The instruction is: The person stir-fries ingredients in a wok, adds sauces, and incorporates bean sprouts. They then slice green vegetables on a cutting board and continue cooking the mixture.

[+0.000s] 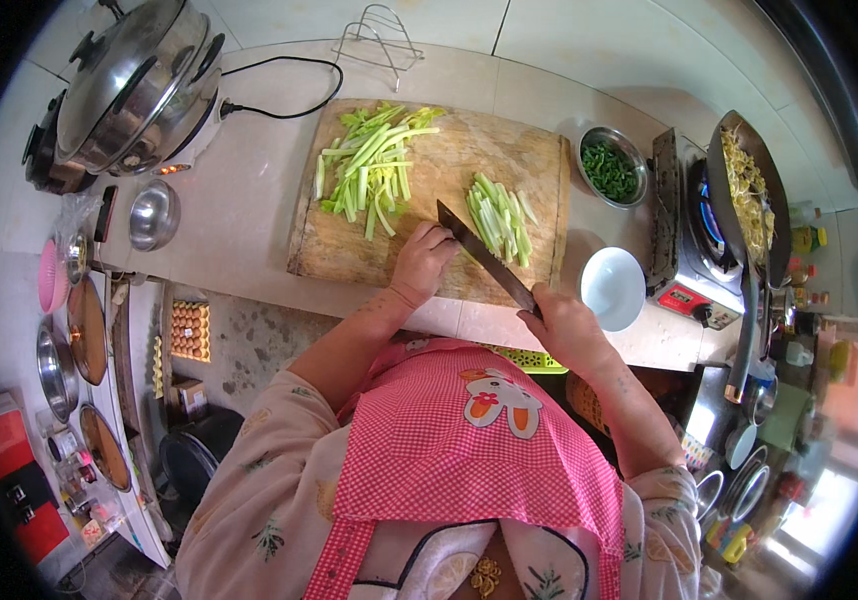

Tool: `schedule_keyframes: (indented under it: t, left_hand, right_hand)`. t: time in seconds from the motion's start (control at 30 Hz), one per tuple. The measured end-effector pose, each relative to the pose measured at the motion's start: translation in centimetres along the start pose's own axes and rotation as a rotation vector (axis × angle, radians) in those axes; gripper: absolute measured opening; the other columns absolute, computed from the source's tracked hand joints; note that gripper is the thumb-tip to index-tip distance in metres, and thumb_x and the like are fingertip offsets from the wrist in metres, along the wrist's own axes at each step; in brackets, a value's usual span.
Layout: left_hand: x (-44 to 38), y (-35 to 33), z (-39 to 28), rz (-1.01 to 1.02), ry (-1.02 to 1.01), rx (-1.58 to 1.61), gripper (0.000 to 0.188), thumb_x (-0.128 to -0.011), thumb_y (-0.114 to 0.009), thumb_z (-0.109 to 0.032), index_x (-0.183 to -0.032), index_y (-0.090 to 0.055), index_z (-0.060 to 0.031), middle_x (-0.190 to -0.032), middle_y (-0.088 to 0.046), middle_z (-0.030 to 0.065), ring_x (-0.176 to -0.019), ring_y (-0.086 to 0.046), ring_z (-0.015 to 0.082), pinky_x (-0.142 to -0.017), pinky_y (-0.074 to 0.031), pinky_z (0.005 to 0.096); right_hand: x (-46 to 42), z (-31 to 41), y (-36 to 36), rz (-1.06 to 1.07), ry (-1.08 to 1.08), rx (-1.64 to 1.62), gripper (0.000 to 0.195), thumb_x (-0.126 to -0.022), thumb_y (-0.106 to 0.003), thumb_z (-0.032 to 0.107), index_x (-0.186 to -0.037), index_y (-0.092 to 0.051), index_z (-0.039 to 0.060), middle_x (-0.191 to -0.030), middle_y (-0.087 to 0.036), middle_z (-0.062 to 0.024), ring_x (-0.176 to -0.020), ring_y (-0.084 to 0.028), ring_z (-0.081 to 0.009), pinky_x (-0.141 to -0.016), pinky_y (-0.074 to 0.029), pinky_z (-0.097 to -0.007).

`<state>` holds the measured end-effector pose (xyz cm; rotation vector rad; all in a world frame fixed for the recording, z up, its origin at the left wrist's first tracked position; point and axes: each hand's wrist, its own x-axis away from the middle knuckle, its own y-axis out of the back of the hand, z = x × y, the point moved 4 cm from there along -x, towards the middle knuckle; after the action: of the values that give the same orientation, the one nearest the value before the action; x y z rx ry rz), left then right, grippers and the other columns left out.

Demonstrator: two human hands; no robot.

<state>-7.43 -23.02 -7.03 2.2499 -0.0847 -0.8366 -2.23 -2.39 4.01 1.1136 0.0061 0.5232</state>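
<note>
My right hand (567, 326) grips the handle of a kitchen knife (490, 259). Its dark blade slants across a wooden cutting board (429, 262), tip pointing up and left. Close against the blade, my left hand (425, 259) has its fingers curled down on a celery piece (471, 259), of which only a thin green strip shows. Right of the blade lies a pile of cut celery sticks (500, 217). A larger heap of celery stalks with leaves (372, 165) covers the board's upper left.
Beyond the board's right side stand a metal bowl of chopped greens (609, 166) and a white bowl (613, 289). A wok (748, 195) holding food sits over a blue flame on the gas stove (688, 225). Left are an electric pot (136, 97), its black cord (286, 116) and a steel bowl (153, 216).
</note>
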Motion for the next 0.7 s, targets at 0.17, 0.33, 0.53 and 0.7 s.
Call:
schedule_keyframes:
  t: [0.17,0.33,0.53,0.7]
  left_hand:
    - [0.0,-0.1,0.2,0.001,0.044,0.037,0.015,-0.072,-0.068,-0.001,-0.087,-0.068,0.0005,-0.095,-0.063,0.0118,-0.095,-0.056,0.0317,-0.083,-0.047,0.0399]
    - [0.3,0.1,0.4,0.016,0.025,-0.004,0.017,-0.070,-0.066,0.002,-0.086,-0.067,-0.0003,-0.096,-0.062,0.0120,-0.094,-0.056,0.0320,-0.084,-0.047,0.0402]
    - [0.6,-0.2,0.6,-0.013,0.000,0.009,0.018,-0.068,-0.064,0.004,-0.085,-0.066,0.0003,-0.096,-0.061,0.0124,-0.094,-0.056,0.0322,-0.084,-0.048,0.0396]
    - [0.2,-0.2,0.4,0.013,0.001,0.018,0.016,-0.070,-0.065,0.003,-0.086,-0.065,0.0001,-0.094,-0.061,0.0126,-0.093,-0.056,0.0327,-0.083,-0.048,0.0395]
  right_hand:
    - [-2.2,-0.4,-2.9,-0.059,-0.050,-0.003,0.025,-0.088,-0.061,0.023,-0.097,-0.048,0.0036,-0.076,-0.064,-0.0203,-0.074,-0.064,-0.0394,-0.065,-0.052,-0.0488]
    - [-1.2,-0.7,-1.6,-0.058,-0.030,-0.081,0.027,-0.089,-0.061,0.027,-0.097,-0.048,0.0045,-0.072,-0.064,-0.0216,-0.071,-0.064,-0.0415,-0.063,-0.050,-0.0516]
    - [-1.1,-0.6,-1.3,0.014,-0.042,-0.112,0.028,-0.089,-0.061,0.028,-0.096,-0.050,0.0038,-0.074,-0.064,-0.0226,-0.072,-0.063,-0.0431,-0.064,-0.049,-0.0513]
    - [-4.4,-0.9,-2.9,-0.067,-0.070,-0.135,0.031,-0.089,-0.062,0.030,-0.097,-0.050,0.0026,-0.078,-0.064,-0.0246,-0.076,-0.063,-0.0436,-0.066,-0.050,-0.0510]
